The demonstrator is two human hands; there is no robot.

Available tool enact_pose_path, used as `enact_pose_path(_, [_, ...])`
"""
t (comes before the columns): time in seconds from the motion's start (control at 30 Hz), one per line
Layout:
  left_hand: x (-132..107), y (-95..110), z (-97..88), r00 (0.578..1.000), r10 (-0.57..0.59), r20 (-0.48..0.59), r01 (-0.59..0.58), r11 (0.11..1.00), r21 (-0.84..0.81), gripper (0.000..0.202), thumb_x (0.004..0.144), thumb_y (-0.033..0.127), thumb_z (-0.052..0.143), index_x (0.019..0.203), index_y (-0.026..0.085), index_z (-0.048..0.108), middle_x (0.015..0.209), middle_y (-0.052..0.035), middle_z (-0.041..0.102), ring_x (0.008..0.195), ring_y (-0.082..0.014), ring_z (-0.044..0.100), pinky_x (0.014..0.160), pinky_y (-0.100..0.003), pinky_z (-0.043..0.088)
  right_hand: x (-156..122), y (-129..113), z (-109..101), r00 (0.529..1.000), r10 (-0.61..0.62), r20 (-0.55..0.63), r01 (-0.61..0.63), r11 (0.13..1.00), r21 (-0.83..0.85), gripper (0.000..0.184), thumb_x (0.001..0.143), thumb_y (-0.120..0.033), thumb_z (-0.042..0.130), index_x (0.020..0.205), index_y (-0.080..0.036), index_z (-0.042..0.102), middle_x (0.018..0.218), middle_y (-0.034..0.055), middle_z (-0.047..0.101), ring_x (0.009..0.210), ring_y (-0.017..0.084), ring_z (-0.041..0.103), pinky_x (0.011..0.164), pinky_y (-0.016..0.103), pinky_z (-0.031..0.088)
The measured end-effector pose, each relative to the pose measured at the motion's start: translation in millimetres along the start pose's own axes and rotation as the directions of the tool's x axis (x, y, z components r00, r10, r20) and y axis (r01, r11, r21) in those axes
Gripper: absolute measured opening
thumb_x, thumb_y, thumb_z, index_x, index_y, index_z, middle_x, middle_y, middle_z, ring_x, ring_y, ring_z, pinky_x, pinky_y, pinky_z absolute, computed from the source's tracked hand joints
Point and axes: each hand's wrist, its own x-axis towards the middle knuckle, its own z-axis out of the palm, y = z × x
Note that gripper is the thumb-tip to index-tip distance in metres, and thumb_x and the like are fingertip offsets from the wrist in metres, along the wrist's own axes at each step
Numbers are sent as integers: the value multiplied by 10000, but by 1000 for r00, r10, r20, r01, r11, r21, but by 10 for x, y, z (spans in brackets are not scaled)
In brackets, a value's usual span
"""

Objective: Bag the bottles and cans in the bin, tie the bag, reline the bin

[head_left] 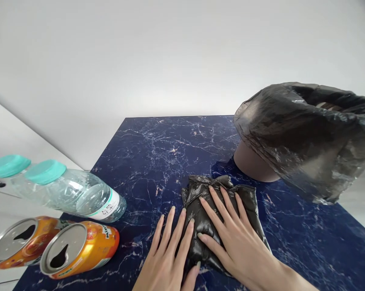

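Bag: crumpled black plastic bag (223, 202), folded small, lower centre on the dark blue marble table (158, 153).
Hands: left hand (167, 258) and right hand (239, 246) flat, fingers spread, pressing it.
Bin: round brown bin (252, 165), right, seemingly already lined.

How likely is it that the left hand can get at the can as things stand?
Probably yes. The left hand lies flat on the edge of the folded bag, holding nothing, and only bare table lies between it and the can on its side to the left. The bottle lies beyond the can.
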Motion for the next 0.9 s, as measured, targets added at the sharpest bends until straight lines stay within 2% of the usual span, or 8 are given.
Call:
enact_pose_path(0.13, [-1, 10, 21, 1000, 8, -9, -7, 999, 41, 725, 1055, 334, 537, 1705, 69, 354, 1761, -208, 386, 1598, -446, 423, 1100, -581, 614, 48, 48, 12, 1000, 19, 24, -20, 1000, 24, 849, 1125, -598, 437, 1790, -305, -2, 1843, 121, 75, 1683, 457, 143, 1240, 802, 356])
enact_pose_path(0.5, [10, 15, -22, 1000, 5, -13, -4, 999, 38, 728, 1067, 384, 545, 1698, 65, 371, 1767, -216, 364, 1611, -461, 390, 1078, -586, 629, 112, 141, 37, 999, 6, 48, -8, 999, 34, 762, 1131, -610, 406, 1786, -311, 157, 1852, 67, 62, 1702, 409, 93, 1311, 754, 272])
enact_pose_path(0.73, [9, 7, -20, 1000, -15, 1, 15, 1000, -5, 729, 1073, 375, 540, 1714, 87, 343, 1764, -190, 375, 1602, -443, 415, 1087, -585, 620, 52, 225, -1, 998, -20, 57, 17, 999, 46, 765, 1136, -580, 426, 1786, -362, 87, 1852, 30, 66, 1702, 396, 95, 1318, 744, 265])
enact_pose_path(0.9, [8, 30, -49, 999, -40, 24, 41, 998, -54, 744, 1087, 358, 514, 1730, 67, 279, 1772, -176, 354, 1615, -414, 399, 1110, -564, 609, -208, 383, -74, 997, -38, 69, 37, 999, 11, 816, 1122, -559, 472, 1788, -353, 48, 1849, 58, 102, 1692, 412, 139, 1282, 756, 320])
